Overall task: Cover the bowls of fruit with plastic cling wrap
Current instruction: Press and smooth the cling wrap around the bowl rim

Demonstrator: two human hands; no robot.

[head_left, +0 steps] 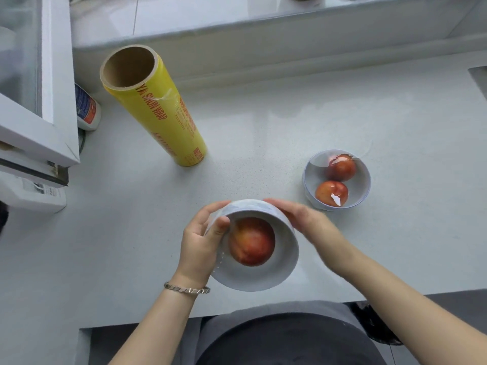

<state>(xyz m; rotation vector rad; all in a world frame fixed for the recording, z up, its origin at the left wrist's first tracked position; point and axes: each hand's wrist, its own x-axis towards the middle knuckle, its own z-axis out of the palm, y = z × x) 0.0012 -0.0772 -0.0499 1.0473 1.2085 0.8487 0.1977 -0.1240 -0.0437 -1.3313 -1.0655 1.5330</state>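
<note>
A white bowl with one red fruit is tilted toward me over the counter's front part, with clear wrap over its mouth. My left hand grips its left rim, thumb on the wrap. My right hand curls round its far right side. A second white bowl with two red fruits stands to the right, clear wrap stretched over it. The yellow cling wrap roll stands upright at the back left.
A white bottle with a blue and red label stands left of the roll beside a white cabinet. A raised ledge runs along the back. The grey counter's front edge is close to my body.
</note>
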